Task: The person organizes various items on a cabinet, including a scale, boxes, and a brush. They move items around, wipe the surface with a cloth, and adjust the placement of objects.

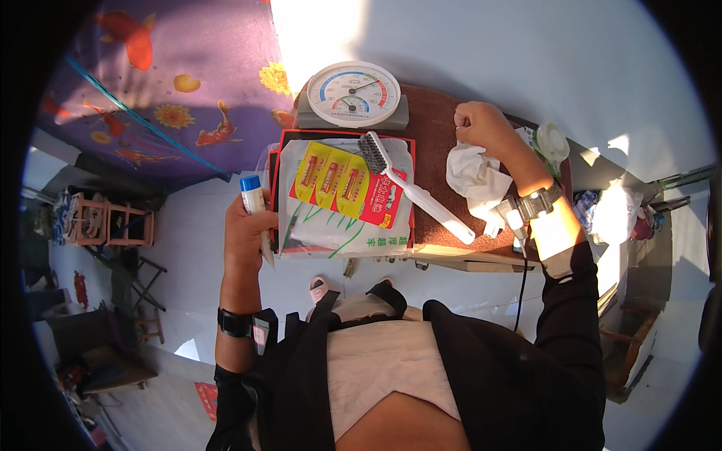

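My left hand (242,231) grips a white tube with a blue cap (252,194), cap upward. Its thumb reaches the left edge of a red-and-black tray or box (274,169). On this lie a clear plastic bag with green print (338,237), a yellow-and-red blister card of batteries (333,183), and a white-handled brush with dark bristles (417,197), which extends past the right edge. My right hand (482,127) is a fist at the table's far right, just above crumpled white tissue or cloth (476,175). Nothing shows inside the fist; its underside is hidden.
A round thermometer-hygrometer (353,93) stands at the back of the brown-covered table (431,124). A pale green plastic item (551,144) lies beyond my right forearm. A black cable (523,287) hangs from my right wrist device. A pink rack (110,220) stands at left.
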`<state>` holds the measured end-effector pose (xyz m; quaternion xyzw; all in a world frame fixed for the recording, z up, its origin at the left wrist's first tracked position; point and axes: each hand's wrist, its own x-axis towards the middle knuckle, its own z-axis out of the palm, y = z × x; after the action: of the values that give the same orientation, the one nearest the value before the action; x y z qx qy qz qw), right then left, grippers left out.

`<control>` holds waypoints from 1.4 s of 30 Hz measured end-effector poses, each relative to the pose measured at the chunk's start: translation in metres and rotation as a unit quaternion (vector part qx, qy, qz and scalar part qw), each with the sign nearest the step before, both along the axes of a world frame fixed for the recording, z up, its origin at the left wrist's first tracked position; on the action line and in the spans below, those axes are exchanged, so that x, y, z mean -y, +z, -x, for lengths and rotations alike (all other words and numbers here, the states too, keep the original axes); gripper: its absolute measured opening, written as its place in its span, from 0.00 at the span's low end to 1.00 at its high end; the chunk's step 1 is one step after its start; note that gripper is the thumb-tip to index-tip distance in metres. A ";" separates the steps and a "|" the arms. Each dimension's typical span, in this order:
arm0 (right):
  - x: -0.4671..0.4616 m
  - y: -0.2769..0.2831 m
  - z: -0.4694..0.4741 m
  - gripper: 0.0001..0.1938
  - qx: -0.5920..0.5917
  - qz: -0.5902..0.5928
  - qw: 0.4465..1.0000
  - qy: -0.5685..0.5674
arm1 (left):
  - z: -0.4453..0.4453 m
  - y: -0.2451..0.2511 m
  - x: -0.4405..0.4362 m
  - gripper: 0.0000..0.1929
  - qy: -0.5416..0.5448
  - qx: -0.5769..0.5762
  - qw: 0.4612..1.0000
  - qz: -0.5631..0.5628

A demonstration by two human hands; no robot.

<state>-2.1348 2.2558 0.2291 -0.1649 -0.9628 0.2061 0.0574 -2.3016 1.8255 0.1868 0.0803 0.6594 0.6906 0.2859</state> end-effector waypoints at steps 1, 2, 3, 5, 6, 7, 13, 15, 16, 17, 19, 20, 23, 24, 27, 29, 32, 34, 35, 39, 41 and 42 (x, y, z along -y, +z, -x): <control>0.003 0.001 0.001 0.07 0.000 -0.030 1.000 -0.008 | 0.000 0.000 0.000 0.21 -0.001 -0.004 1.000 -0.003; 0.007 0.003 0.002 0.07 -0.004 -0.055 0.998 -0.005 | 0.000 0.000 0.000 0.21 -0.001 0.001 1.000 0.001; 0.011 0.005 0.003 0.06 0.002 -0.093 0.996 -0.013 | 0.000 0.000 0.000 0.21 -0.002 0.003 1.000 0.002; 0.019 0.012 0.006 0.06 0.023 -0.143 0.989 0.005 | 0.000 0.000 0.001 0.21 -0.001 -0.001 1.000 0.012; 0.022 0.016 0.007 0.05 0.032 -0.144 0.989 -0.003 | 0.000 -0.001 0.001 0.21 0.001 -0.007 1.000 0.020; 0.025 0.020 0.008 0.05 0.062 -0.129 0.990 -0.001 | 0.000 -0.001 0.001 0.22 0.001 -0.015 0.999 0.029; 0.048 0.011 0.001 0.04 0.024 -0.291 0.956 -0.033 | 0.000 -0.001 0.001 0.21 0.003 -0.014 1.000 0.020; 0.051 0.003 -0.004 0.04 0.019 -0.296 0.953 -0.052 | -0.001 0.000 0.001 0.21 0.009 -0.009 1.000 0.007; 0.051 0.000 -0.006 0.04 0.007 -0.295 0.953 -0.067 | -0.001 0.001 0.001 0.21 0.014 -0.007 1.000 0.003; 0.051 -0.004 -0.008 0.04 0.004 -0.286 0.955 -0.079 | -0.001 0.001 0.000 0.21 0.011 -0.004 1.000 0.007; 0.049 -0.008 -0.009 0.04 -0.010 -0.279 0.956 -0.085 | -0.002 0.002 0.000 0.21 0.010 -0.003 1.000 0.017; 0.047 -0.009 -0.009 0.04 -0.021 -0.280 0.956 -0.080 | -0.002 0.003 0.000 0.21 0.007 0.000 1.000 0.013; 0.038 -0.006 -0.006 0.04 -0.035 -0.256 0.964 -0.065 | -0.002 0.004 -0.001 0.21 0.011 -0.005 1.000 0.010; 0.035 -0.005 -0.004 0.04 -0.038 -0.237 0.969 -0.055 | -0.002 0.005 -0.001 0.21 0.011 -0.006 1.000 0.013; 0.026 0.001 -0.002 0.05 -0.016 -0.159 0.987 -0.027 | -0.002 0.005 -0.001 0.22 0.005 -0.003 1.000 0.008; 0.022 0.003 -0.002 0.05 -0.008 -0.124 0.992 -0.022 | -0.002 0.005 -0.001 0.22 0.001 0.000 1.000 0.002; 0.023 0.002 -0.004 0.06 -0.012 -0.102 0.995 -0.017 | -0.001 0.005 -0.001 0.22 0.000 0.001 1.000 0.005; 0.025 0.001 -0.005 0.06 -0.035 -0.128 0.991 -0.016 | -0.001 0.004 0.000 0.22 0.002 -0.003 1.000 0.019; 0.026 0.001 -0.006 0.05 -0.053 -0.153 0.987 -0.016 | 0.000 0.004 0.000 0.22 -0.003 -0.001 1.000 0.014; 0.023 0.009 -0.001 0.04 0.000 -0.094 0.995 -0.012 | 0.001 0.002 0.001 0.22 -0.008 0.002 1.000 0.011; 0.018 0.017 0.004 0.04 0.048 -0.022 0.999 -0.006 | 0.001 0.001 0.001 0.22 -0.008 0.003 1.000 0.006; 0.015 0.020 0.007 0.04 0.077 0.000 0.997 -0.023 | 0.001 0.001 0.001 0.22 -0.009 0.004 1.000 -0.001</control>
<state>-2.1419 2.2407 0.2492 -0.2022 -0.9604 0.1913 -0.0120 -2.3029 1.8242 0.1876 0.0835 0.6567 0.6890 0.2950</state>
